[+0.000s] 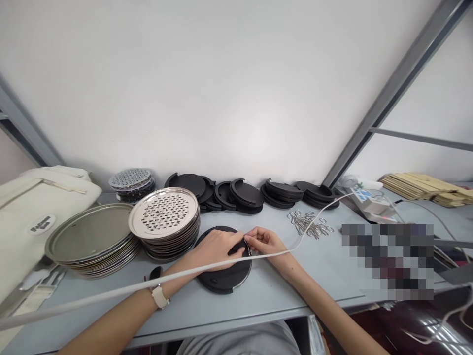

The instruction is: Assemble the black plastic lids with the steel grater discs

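Observation:
A black round disc [221,280] with a notched rim lies flat on the grey worktable in front of me. My left hand [221,249] rests over it, fingers bent around its right edge, with the fingertips meeting those of my other hand. At that edge my right hand [264,241] pinches a small metal chain [249,248], which hangs beside the disc. The fingertips partly hide how the chain meets the disc. Behind my right hand lies a loose pile of looped metal pieces [310,225].
Perforated metal discs [164,212] and larger round trays [92,236] are stacked at left, beside a cream bag [22,212]. Black notched discs [247,193] line the wall. A white cable [207,267] crosses above my arms. Flat tan pieces [417,185] lie far right.

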{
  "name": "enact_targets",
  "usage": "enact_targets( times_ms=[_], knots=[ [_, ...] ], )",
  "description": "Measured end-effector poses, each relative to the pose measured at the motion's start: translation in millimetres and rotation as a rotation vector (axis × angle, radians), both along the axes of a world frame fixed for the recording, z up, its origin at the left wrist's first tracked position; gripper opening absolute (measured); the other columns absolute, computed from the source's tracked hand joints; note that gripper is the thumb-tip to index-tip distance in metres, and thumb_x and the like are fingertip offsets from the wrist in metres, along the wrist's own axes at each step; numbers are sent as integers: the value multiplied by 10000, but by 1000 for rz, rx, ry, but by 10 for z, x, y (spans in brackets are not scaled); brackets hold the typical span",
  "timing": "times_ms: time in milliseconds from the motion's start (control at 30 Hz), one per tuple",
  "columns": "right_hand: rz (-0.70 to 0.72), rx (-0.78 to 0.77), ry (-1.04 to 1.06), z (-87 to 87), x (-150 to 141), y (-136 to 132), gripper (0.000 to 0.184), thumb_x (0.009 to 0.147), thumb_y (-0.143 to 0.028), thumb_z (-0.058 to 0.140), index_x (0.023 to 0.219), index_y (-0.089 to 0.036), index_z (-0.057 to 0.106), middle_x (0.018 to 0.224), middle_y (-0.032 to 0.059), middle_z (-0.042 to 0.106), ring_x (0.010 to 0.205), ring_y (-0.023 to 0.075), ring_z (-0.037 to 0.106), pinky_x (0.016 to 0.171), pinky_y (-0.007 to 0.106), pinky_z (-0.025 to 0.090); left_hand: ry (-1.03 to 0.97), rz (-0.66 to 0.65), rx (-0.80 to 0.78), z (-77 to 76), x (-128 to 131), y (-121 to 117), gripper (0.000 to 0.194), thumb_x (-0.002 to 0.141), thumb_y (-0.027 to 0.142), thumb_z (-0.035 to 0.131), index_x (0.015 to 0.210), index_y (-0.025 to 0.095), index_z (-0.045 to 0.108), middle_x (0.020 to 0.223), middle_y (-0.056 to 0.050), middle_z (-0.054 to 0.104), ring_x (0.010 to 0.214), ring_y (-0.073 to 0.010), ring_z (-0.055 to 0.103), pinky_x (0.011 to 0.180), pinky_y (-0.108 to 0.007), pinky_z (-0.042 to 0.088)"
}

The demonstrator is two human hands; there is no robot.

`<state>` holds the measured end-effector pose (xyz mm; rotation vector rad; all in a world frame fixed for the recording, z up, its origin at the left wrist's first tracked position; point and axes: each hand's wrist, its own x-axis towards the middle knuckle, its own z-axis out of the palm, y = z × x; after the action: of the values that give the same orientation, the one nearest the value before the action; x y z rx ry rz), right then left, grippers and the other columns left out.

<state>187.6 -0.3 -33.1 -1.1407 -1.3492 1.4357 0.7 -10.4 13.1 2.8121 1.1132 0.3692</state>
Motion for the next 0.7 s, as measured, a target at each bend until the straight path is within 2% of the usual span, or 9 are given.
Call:
enact_targets(
  times_ms=[400, 700],
  knots=[
    [-16, -1, 16, 20, -15, -11, 415, 590, -522, 774, 683, -150, 615, 533, -43, 542, 491, 73, 438, 505, 231, 333, 17, 33, -6, 14, -5, -22, 124, 899, 319, 480, 958, 210, 479, 750, -5, 627, 660, -192, 614, 560, -260, 361],
    [11, -8, 33, 28, -6, -24, 407, 615, -509, 769, 736, -146, 632, 565, -38, 563, 499, 65, 432, 505, 223, 326, 0, 21, 5, -20, -7, -16, 100, 899, 312, 485, 939, 221, 483, 764, 4, 631, 682, -191, 620, 571, -262, 360]
  ],
)
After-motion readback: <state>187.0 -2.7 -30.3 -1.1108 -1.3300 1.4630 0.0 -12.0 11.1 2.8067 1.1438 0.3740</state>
